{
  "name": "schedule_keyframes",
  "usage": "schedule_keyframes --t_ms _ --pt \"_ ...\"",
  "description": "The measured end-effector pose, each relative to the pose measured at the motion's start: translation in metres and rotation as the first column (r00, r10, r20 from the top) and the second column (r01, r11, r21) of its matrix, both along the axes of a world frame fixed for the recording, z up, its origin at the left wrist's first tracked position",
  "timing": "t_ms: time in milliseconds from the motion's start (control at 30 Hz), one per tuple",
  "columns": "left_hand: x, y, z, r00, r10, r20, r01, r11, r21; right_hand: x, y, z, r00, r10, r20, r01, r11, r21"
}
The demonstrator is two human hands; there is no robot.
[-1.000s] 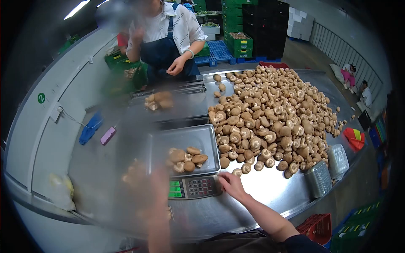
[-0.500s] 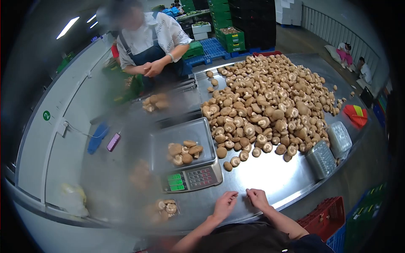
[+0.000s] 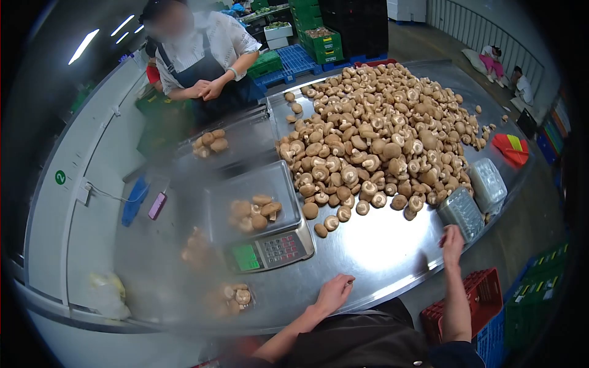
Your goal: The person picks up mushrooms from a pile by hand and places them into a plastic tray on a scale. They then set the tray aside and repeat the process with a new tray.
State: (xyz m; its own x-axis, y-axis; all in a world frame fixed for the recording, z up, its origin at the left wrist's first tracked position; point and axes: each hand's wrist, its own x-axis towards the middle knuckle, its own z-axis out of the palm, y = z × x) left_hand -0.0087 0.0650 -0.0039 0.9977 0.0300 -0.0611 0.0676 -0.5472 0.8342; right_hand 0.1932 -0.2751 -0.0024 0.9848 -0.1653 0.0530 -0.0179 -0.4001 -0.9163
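Note:
My right hand (image 3: 453, 244) is stretched out to the right, its fingers slightly bent and apart, right at the near corner of a stack of clear plastic trays (image 3: 461, 213). Over the table's front edge, my left hand (image 3: 335, 292) has its fingers curled together with nothing visible in them. A large heap of brown mushrooms (image 3: 380, 141) covers the middle and back of the metal table (image 3: 374, 257). Left of the heap stands a digital scale (image 3: 279, 248) with several mushrooms (image 3: 257, 213) on its pan. A small pack of mushrooms (image 3: 238, 295) lies in front of the scale.
Another stack of trays (image 3: 488, 185) and a red-and-yellow item (image 3: 510, 149) lie at the right. A person (image 3: 205, 61) stands across the table, hands together. Below the right edge is a red crate (image 3: 478, 300). A pink phone (image 3: 157, 205) lies left.
My right hand has moved away from my left, rightward and up to the tray stack. My left hand stays near the front edge. The view has shifted slightly.

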Motion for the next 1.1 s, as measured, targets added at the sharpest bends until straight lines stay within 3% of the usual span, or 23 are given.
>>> schedule_keyframes --t_ms 67,133,233,267,367,467,533,667,1100 --pt "0.0 -0.003 0.001 1.0 -0.006 -0.011 0.006 1.0 0.003 0.018 -0.03 0.011 0.954 0.014 0.299 0.099 0.928 -0.358" --pt "-0.002 -0.008 -0.003 1.0 -0.006 -0.023 0.006 1.0 -0.008 0.035 -0.063 0.028 0.949 0.077 0.305 0.146 0.751 -0.644" --pt "0.002 -0.015 -0.01 0.999 -0.009 -0.036 0.008 1.0 -0.026 0.06 -0.106 0.011 0.985 0.001 0.172 0.14 0.578 -0.804" --pt "0.004 -0.017 -0.008 0.999 -0.014 -0.045 0.014 1.0 -0.014 0.073 -0.126 -0.004 0.999 -0.03 -0.042 -0.01 0.691 -0.722" --pt "0.007 -0.024 -0.015 0.999 -0.008 -0.032 0.008 1.0 -0.005 0.072 -0.125 0.009 0.992 -0.015 -0.127 -0.07 0.768 -0.636" --pt "0.007 -0.029 -0.013 0.997 -0.001 -0.079 0.002 1.0 0.01 0.061 -0.125 -0.002 0.988 0.151 0.006 -0.096 0.659 -0.746" --pt "0.008 -0.032 -0.011 0.993 0.001 -0.115 0.001 1.0 0.015 0.056 -0.119 0.009 0.986 0.165 0.012 -0.102 0.667 -0.738" --pt "0.011 -0.038 -0.015 0.988 -0.016 -0.154 0.02 1.0 0.02 0.066 -0.117 0.031 0.98 0.183 -0.082 -0.191 0.724 -0.663" --pt "0.001 -0.031 -0.005 0.994 -0.014 -0.11 0.016 1.0 0.009 0.07 -0.103 0.033 0.989 0.094 -0.114 -0.147 0.725 -0.672"
